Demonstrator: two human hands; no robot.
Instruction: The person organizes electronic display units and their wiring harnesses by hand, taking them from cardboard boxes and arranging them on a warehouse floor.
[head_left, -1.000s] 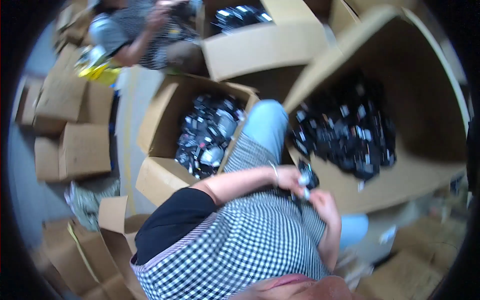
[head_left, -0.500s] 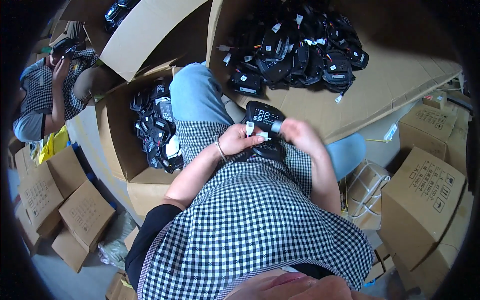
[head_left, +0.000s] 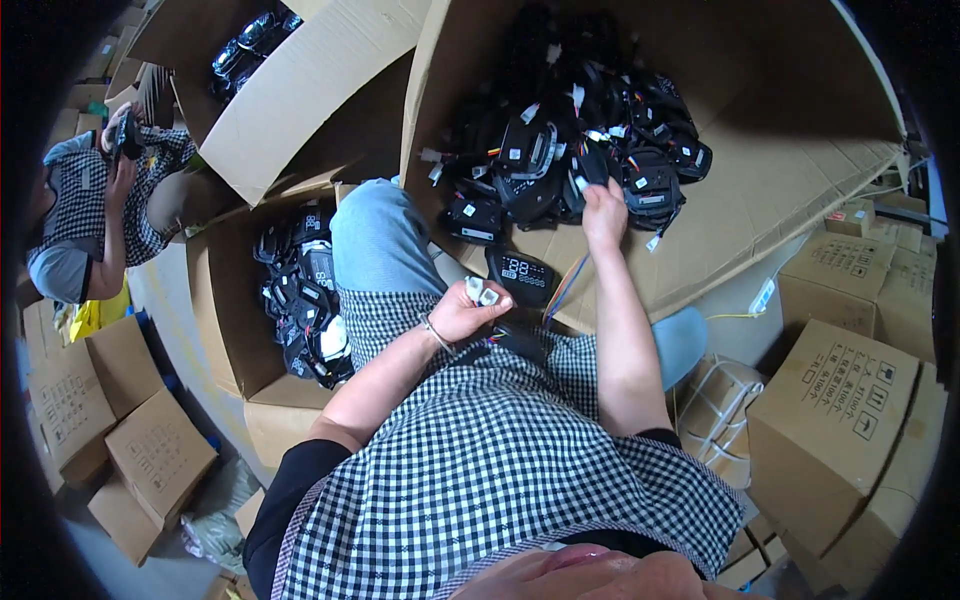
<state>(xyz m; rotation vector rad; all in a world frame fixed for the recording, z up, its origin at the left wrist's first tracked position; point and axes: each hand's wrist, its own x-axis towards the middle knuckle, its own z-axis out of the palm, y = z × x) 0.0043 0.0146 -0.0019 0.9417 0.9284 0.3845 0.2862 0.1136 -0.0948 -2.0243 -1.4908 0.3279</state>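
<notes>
My left hand (head_left: 467,311) is closed round white plug connectors (head_left: 481,292) above my lap. Beside it, a black display unit (head_left: 522,277) shows its face with pale digits, and a second dark unit (head_left: 518,341) lies lower, partly hidden by the hand. My right hand (head_left: 605,215) is stretched over the big carton, its fingers pinched on a white connector (head_left: 582,184) near the heaped units. Coloured wires (head_left: 569,285) run from the lap up toward my right forearm, which hides their upper end. Several black units with wires (head_left: 530,150) are piled in the carton.
The large carton (head_left: 760,200) stands ahead of my knees. A smaller open box (head_left: 218,300) to the left contains more display units (head_left: 300,290). Closed cartons (head_left: 835,410) stack at right, others (head_left: 160,450) at left. A co-worker (head_left: 100,200) sits at upper left, handling a dark object.
My right hand has moved away from my lap, forward over the heap in the carton. The left hand has shifted slightly left and lower, still with white connectors. Coloured wires now show beside the display unit.
</notes>
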